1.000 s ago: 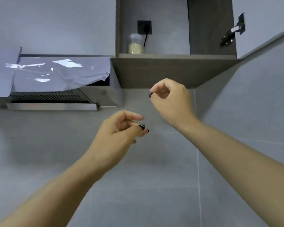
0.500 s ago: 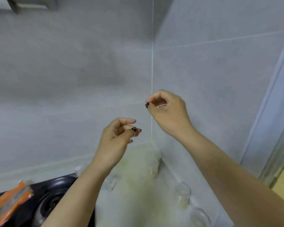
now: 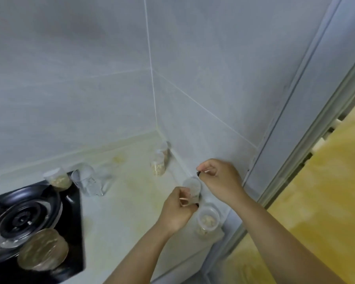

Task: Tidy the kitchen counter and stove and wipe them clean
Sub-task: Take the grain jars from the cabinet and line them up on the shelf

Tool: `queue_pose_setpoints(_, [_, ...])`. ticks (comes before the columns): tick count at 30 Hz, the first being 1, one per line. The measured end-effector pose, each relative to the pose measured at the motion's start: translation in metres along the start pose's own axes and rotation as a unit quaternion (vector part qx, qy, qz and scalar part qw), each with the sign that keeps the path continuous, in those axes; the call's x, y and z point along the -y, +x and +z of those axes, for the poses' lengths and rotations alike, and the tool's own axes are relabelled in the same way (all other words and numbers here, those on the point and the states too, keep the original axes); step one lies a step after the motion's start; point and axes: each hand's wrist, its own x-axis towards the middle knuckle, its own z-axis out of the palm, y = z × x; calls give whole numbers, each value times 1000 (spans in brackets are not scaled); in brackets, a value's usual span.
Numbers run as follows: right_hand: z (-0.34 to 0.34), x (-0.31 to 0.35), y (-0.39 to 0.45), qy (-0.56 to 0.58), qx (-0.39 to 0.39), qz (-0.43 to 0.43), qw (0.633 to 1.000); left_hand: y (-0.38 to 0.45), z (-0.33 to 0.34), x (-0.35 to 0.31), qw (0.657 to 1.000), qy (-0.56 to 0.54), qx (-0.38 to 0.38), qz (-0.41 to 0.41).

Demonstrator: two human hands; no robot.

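Both hands curl at one clear jar (image 3: 192, 189): left hand (image 3: 177, 210) grips its side, right hand (image 3: 219, 179) hovers just above, fingers pinched; lift it upright.

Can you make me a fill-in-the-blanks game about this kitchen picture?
1. The left hand grips a clear ____.
2. The black stove burner sits at the ____ side of the picture.
3. The jar in the wall corner holds ____-coloured bits.
4. The walls are covered in grey ____.

Missing words: jar; left; beige; tiles

Stained counter (image 3: 119, 214), stove (image 3: 29, 222), seemingly jars (image 3: 158, 163)
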Motion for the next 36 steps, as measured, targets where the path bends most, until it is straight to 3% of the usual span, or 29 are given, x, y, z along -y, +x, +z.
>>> queue_pose_setpoints(6, [0, -43, 3, -27, 53, 15, 998, 12, 50, 31, 988, 121, 64, 77])
queue_pose_setpoints(11, [2, -54, 3, -41, 116, 7, 992, 29, 74, 65, 982, 156, 93, 47])
queue_pose_setpoints(14, [2, -55, 2, -43, 129, 10, 991, 27, 73, 66, 989, 117, 79, 34])
queue_pose_setpoints(18, [0, -53, 2, -55, 146, -1, 988, 18, 48, 60, 999, -19, -19, 38])
queue_pose_setpoints(23, [0, -46, 2, -85, 139, -61, 985, 10, -8, 23, 978, -156, -133, 46])
queue_pose_setpoints(26, [9, -20, 0, -53, 179, -97, 978, 0, -48, -15, 965, -210, -134, 78])
queue_pose_setpoints(29, [18, 20, -1, -8, 170, -155, 973, -20, -77, -49, 958, -222, -120, 138])
queue_pose_setpoints(36, [9, 97, -16, -14, 86, -268, 960, -64, -110, -103, 926, -276, -124, 224])
